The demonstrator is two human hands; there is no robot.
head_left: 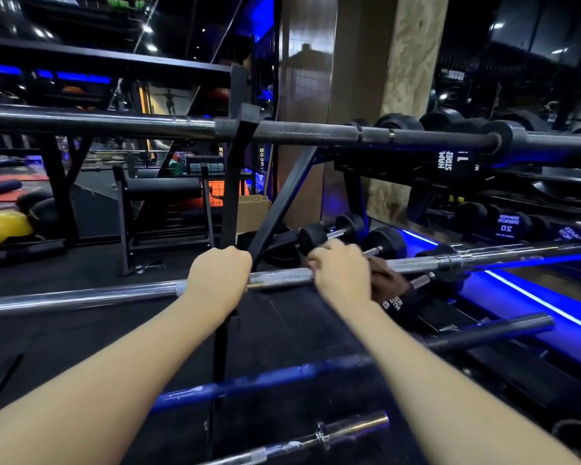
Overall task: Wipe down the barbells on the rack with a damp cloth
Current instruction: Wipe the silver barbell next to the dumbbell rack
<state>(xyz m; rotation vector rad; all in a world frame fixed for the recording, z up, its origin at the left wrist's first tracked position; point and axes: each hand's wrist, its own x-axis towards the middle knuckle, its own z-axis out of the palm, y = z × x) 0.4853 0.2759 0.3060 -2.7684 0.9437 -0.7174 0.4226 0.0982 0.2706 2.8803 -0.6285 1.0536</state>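
Barbell [114, 295] runs left-to-right across mid-frame, tilting up to the right; we see left hand [219, 278] clenched round its knurled centre, right hand [341, 271] just beside, gripping dark cloth [388, 280] on the shaft, nearer the right sleeve.

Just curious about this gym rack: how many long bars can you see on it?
5. A black bar on top, a silver bar held by both hands, then a dark bar, a blue bar and a chrome bar lowest. Others may be hidden.

rack [237, 182] (black steel) | holds: black bar [309, 134], chrome bar [81, 298]
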